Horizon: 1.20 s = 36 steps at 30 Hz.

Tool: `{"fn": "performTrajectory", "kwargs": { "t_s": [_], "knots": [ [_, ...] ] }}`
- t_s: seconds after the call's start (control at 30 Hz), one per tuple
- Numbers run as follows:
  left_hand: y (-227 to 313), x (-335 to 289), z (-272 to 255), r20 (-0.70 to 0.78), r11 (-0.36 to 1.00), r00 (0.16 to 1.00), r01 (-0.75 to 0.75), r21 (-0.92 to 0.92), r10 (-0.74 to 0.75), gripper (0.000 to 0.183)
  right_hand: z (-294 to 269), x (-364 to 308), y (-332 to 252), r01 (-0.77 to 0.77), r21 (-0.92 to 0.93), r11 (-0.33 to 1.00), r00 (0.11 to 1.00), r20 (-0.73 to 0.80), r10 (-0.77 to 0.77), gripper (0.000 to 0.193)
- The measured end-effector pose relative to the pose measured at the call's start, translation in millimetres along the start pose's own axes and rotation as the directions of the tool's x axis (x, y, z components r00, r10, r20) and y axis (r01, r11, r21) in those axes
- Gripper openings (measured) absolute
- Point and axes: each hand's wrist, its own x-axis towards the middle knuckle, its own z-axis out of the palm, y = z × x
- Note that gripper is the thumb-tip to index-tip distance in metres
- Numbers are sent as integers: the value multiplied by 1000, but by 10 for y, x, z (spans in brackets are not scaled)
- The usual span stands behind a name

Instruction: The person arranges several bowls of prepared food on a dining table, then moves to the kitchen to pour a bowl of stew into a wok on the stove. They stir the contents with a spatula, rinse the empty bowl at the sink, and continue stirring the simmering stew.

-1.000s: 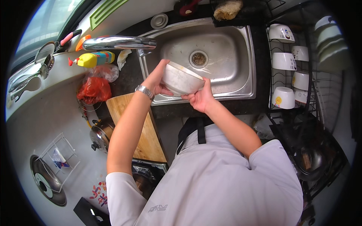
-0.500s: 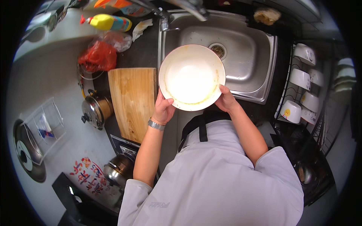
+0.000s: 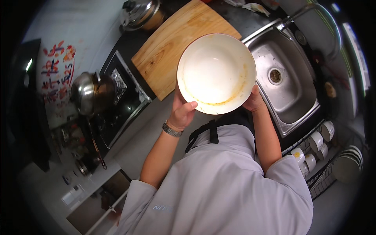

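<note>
Left hand and right hand are clamped on the bowl by the table's near edge; best held level, the grip underneath seemingly hidden.

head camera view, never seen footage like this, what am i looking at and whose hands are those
There is no machine working here: the hands belong to the person wearing the camera. It is a wide fisheye on their head, looking down, which is why straight edges bend toward the rim. The left hand and right hand hold a large white bowl from either side, with a yellowish-brown ring of residue inside. Beyond it, a wooden board lies on the dark counter, beside a metal sink. Smaller white bowls sit in a rack at lower right.
</note>
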Motion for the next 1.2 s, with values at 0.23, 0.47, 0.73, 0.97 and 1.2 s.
{"fn": "performTrajectory", "kwargs": {
  "t_s": [0.23, 0.47, 0.73, 0.97, 1.2],
  "knots": [
    [-216, -1826, -972, -372, 829, 921, -294, -476, 113, 74, 934, 33, 847, -113, -404, 908, 917, 310, 252, 112],
    [-679, -3908, -1643, -711, 625, 653, -676, -391, 262, 63, 1373, -134, 2180, -337, -546, 767, 932, -76, 356, 21],
    [-1062, -5441, -1883, -929, 478, 263, -871, -114, 259, 70, 2436, -84, 3229, -215, -816, 536, 895, 55, 443, 49],
    [-1137, -5944, -2454, -996, 422, 8, -906, 32, 92, 73, 3665, 408, 4174, 578, -787, 213, 713, 615, 338, 27],
    [-511, -6277, -3428, -995, 439, -10, -897, 51, 97, 71, 5484, 960, 4836, 794, -607, -23, 602, 781, 168, 79]
  ]
}}
